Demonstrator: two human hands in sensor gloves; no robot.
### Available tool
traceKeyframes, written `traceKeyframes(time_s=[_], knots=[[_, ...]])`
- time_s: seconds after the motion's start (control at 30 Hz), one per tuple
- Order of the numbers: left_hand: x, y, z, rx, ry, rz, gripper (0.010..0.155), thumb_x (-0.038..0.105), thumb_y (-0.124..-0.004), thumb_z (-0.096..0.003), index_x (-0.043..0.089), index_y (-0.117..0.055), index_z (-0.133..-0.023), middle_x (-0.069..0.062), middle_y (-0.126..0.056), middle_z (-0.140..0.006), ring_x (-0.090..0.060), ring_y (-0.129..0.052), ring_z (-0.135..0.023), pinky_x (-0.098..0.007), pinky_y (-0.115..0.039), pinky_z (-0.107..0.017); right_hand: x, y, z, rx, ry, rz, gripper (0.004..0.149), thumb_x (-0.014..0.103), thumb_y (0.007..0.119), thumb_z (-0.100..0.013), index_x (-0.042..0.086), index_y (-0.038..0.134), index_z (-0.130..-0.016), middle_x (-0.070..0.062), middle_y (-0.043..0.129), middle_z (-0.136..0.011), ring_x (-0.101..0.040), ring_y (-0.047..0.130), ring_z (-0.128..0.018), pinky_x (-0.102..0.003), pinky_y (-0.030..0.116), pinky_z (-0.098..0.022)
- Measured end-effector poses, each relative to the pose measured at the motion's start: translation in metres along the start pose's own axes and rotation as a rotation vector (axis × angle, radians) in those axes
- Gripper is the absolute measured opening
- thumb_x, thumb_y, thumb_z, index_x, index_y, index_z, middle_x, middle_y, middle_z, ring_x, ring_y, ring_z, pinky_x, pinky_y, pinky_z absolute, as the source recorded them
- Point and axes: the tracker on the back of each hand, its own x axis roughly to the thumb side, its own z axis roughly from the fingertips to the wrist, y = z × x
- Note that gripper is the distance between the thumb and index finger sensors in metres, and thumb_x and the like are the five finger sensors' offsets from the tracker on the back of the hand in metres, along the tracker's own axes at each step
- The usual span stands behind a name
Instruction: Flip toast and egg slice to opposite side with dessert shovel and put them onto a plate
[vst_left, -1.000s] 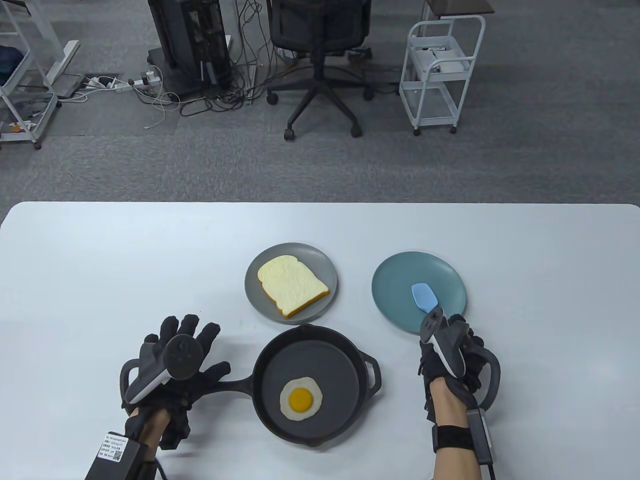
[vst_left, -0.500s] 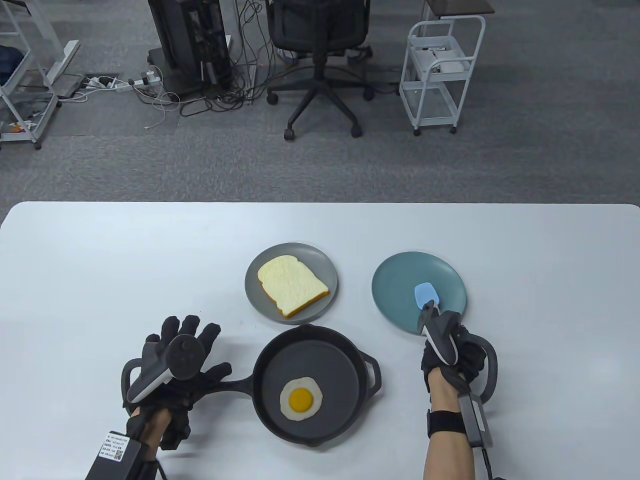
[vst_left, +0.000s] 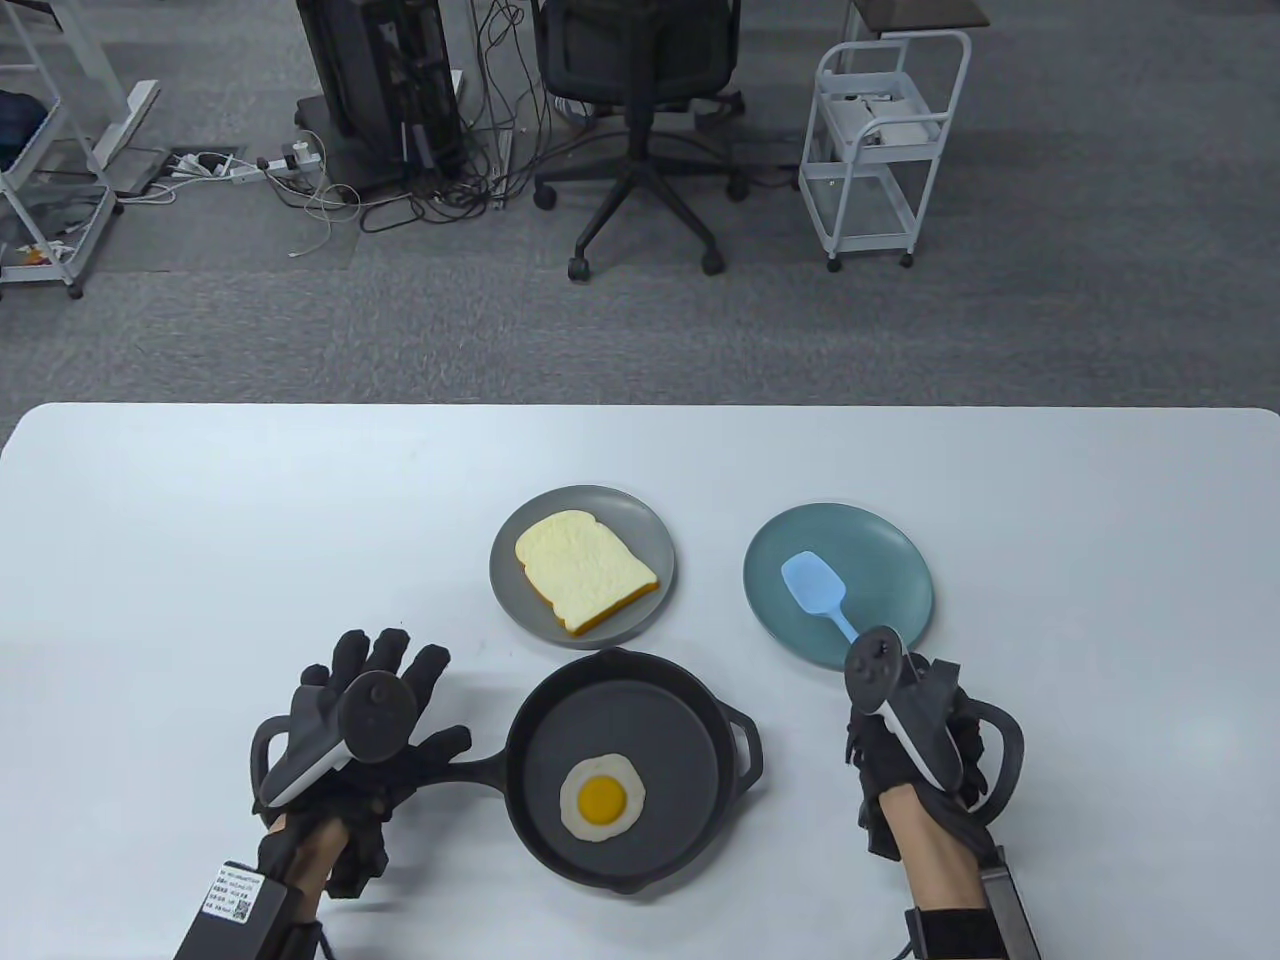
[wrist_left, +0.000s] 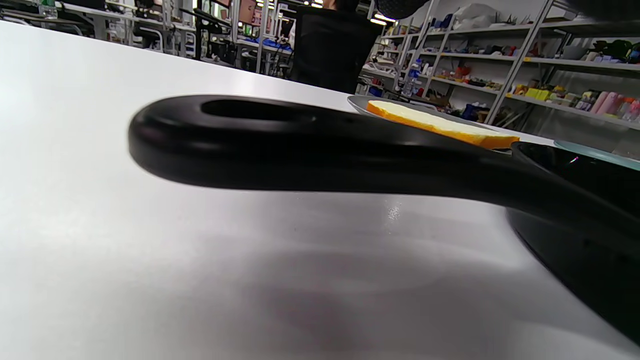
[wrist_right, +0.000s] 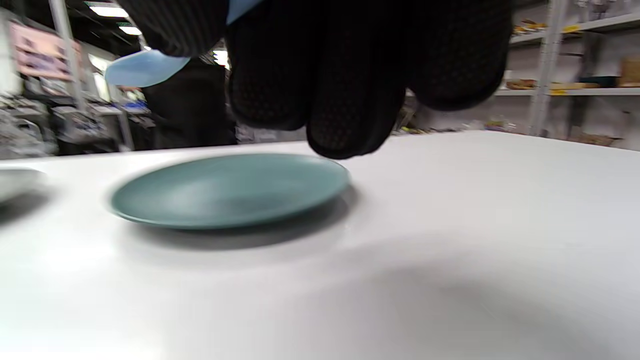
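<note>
Matte black cast iron makes up the round skillet (vst_left: 620, 768) at the lower centre of the table view, and a glossy fried egg slice (vst_left: 601, 797) with a yellow yolk lies flat inside it. Above it, a spongy pale toast slice with an orange crust (vst_left: 584, 572) sits on a smooth grey round plate (vst_left: 512, 590). To the right, a teal round plate (vst_left: 890, 560) lies under the flat pale blue plastic dessert shovel (vst_left: 812, 585). The right hand (vst_left: 915, 745) curls its black gloved fingers (wrist_right: 350, 75) around the shovel's handle, most of which is hidden. The left hand (vst_left: 365, 745) hovers with spread fingers over the skillet's long looped handle (wrist_left: 240, 142); contact cannot be made out.
</note>
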Motion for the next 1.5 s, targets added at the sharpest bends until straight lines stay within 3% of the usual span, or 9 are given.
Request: traceKeyframes(time_s=[0.2, 0.33, 0.77, 0.9, 1.03, 1.17, 1.3, 1.43, 1.5], knots=[[-0.003, 0.002, 0.001, -0.005, 0.022, -0.006, 0.090, 0.077, -0.055, -0.0307, 0.043, -0.031, -0.110, -0.002, -0.019, -0.125, -0.044, -0.012, -0.114, -0.069, -0.019, -0.078, 0.029, -0.021, 0.045, -0.104, -0.212, -0.132, 0.051, 0.048, 0.080, -0.045, 0.019, 0.083, -0.087, 0.011, 0.102, -0.047, -0.015, 0.105, -0.040, -0.041, 0.087, -0.037], [-0.004, 0.002, 0.001, -0.015, 0.025, -0.008, 0.090, 0.077, -0.055, -0.0310, 0.042, -0.032, -0.111, -0.002, -0.019, -0.125, -0.044, -0.012, -0.114, -0.069, -0.020, -0.078, 0.038, -0.013, 0.062, -0.143, -0.282, -0.185, 0.051, 0.053, 0.083, -0.041, 0.019, 0.090, -0.079, 0.013, 0.103, -0.036, -0.013, 0.106, -0.031, -0.039, 0.089, -0.031], [0.005, 0.002, 0.004, -0.065, -0.009, -0.019, 0.092, 0.077, -0.055, -0.0310, 0.039, -0.031, -0.111, -0.007, -0.020, -0.125, -0.044, -0.013, -0.114, -0.069, -0.020, -0.079, 0.020, 0.020, 0.067, -0.100, -0.308, -0.256, 0.052, 0.054, 0.082, -0.041, 0.019, 0.092, -0.078, 0.012, 0.103, -0.035, -0.015, 0.107, -0.033, -0.041, 0.089, -0.032], [0.020, -0.003, 0.004, -0.151, -0.076, -0.047, 0.092, 0.077, -0.057, -0.0309, 0.038, -0.035, -0.111, -0.007, -0.025, -0.124, -0.044, -0.017, -0.114, -0.068, -0.022, -0.079, 0.022, 0.025, 0.067, -0.079, -0.321, -0.231, 0.052, 0.054, 0.082, -0.041, 0.019, 0.092, -0.078, 0.012, 0.103, -0.035, -0.014, 0.107, -0.033, -0.040, 0.089, -0.032], [0.034, -0.015, 0.001, -0.264, -0.132, -0.113, 0.092, 0.076, -0.065, -0.0297, 0.035, -0.045, -0.110, -0.007, -0.041, -0.123, -0.043, -0.037, -0.114, -0.066, -0.035, -0.080, 0.024, 0.028, 0.068, -0.064, -0.332, -0.222, 0.052, 0.054, 0.081, -0.041, 0.019, 0.092, -0.078, 0.012, 0.103, -0.035, -0.015, 0.107, -0.034, -0.041, 0.089, -0.032], [0.044, -0.023, -0.002, -0.288, -0.154, -0.188, 0.087, 0.071, -0.073, -0.0285, 0.031, -0.058, -0.105, -0.005, -0.066, -0.113, -0.039, -0.071, -0.103, -0.057, -0.056, -0.077, 0.024, 0.028, 0.069, -0.058, -0.337, -0.220, 0.052, 0.054, 0.081, -0.041, 0.019, 0.091, -0.078, 0.012, 0.104, -0.036, -0.015, 0.107, -0.034, -0.041, 0.089, -0.032], [0.050, -0.028, -0.004, -0.260, -0.139, -0.246, 0.077, 0.066, -0.078, -0.0288, 0.031, -0.070, -0.097, -0.001, -0.082, -0.097, -0.032, -0.088, -0.087, -0.052, -0.068, -0.071, 0.023, 0.029, 0.068, -0.054, -0.358, -0.239, 0.052, 0.054, 0.082, -0.041, 0.018, 0.091, -0.078, 0.012, 0.104, -0.036, -0.015, 0.107, -0.034, -0.041, 0.089, -0.032], [0.055, -0.035, -0.009, -0.172, -0.101, -0.350, 0.053, 0.060, -0.080, -0.0308, 0.034, -0.085, -0.077, 0.008, -0.101, -0.062, -0.023, -0.105, -0.053, -0.046, -0.081, -0.058, 0.024, 0.029, 0.069, -0.047, -0.366, -0.226, 0.052, 0.054, 0.082, -0.041, 0.019, 0.091, -0.078, 0.012, 0.104, -0.037, -0.015, 0.108, -0.035, -0.041, 0.089, -0.033], [0.055, -0.036, -0.007, -0.150, -0.129, -0.320, 0.047, 0.061, -0.080, -0.0301, 0.034, -0.092, -0.066, 0.009, -0.105, -0.044, -0.020, -0.106, -0.034, -0.043, -0.086, -0.047, 0.024, 0.030, 0.068, -0.041, -0.368, -0.229, 0.052, 0.054, 0.082, -0.041, 0.018, 0.091, -0.079, 0.012, 0.104, -0.037, -0.015, 0.108, -0.035, -0.041, 0.089, -0.033]])
